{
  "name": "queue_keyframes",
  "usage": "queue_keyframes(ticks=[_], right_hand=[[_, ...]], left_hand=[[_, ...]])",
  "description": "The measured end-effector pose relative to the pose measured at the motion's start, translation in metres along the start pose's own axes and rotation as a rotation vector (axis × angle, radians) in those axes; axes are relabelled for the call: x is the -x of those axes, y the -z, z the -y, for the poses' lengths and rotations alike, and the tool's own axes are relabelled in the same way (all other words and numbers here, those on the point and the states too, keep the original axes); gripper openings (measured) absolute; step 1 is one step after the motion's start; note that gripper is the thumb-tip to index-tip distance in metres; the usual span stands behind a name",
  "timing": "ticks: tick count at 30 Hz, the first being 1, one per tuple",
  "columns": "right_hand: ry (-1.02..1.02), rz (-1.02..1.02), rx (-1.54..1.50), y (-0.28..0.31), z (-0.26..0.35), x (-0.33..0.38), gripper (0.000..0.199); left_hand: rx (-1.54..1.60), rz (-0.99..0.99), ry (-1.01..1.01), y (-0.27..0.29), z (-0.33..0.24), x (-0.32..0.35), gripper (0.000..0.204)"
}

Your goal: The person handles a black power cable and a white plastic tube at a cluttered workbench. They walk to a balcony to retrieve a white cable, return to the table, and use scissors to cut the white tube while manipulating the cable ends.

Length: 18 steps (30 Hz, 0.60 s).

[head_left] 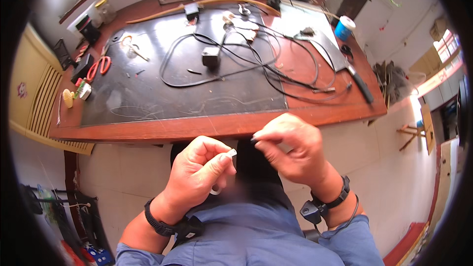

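My left hand point(201, 170), in front of my lap, is closed in a pinch on a small white piece point(232, 152) that pokes out past the thumb tip. Below its curled fingers shows part of a white, rounded thing point(215, 190), possibly the same object; the palm hides the rest. My right hand point(293, 150) is level with it, a short gap to the right. Thumb and forefinger there pinch a tiny dark piece point(253, 140), too small to name. Both hands are raised just short of the desk's front edge, apart from each other.
On the wooden desk point(197, 129) lie looped black cables point(170, 64), a small black box point(211, 57) and red-handled scissors point(100, 68). A cleaver point(340, 61) rests at the right, its black handle near the edge. Behind it stands a blue cup point(344, 29).
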State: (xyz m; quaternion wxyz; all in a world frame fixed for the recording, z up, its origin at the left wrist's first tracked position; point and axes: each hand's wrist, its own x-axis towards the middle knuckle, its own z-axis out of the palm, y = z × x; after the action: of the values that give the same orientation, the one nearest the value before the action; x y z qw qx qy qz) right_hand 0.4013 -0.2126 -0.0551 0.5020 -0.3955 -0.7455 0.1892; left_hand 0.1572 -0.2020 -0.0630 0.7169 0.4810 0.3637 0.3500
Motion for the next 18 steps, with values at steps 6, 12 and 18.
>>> queue_keyframes(ticks=[6,12,18], right_hand=[[-0.084,0.003,0.258,0.002,-0.035,-0.040,0.015],[0.158,0.073,0.609,-0.015,-0.056,-0.051,0.010],[0.137,0.025,0.654,-0.017,-0.057,-0.051,0.007]], left_hand=[[0.015,0.073,-0.108,0.027,-0.047,0.002,0.014],[0.074,-0.026,-0.391,0.075,-0.102,0.022,0.016],[0.082,-0.090,-0.598,0.099,-0.142,0.034,0.028]])
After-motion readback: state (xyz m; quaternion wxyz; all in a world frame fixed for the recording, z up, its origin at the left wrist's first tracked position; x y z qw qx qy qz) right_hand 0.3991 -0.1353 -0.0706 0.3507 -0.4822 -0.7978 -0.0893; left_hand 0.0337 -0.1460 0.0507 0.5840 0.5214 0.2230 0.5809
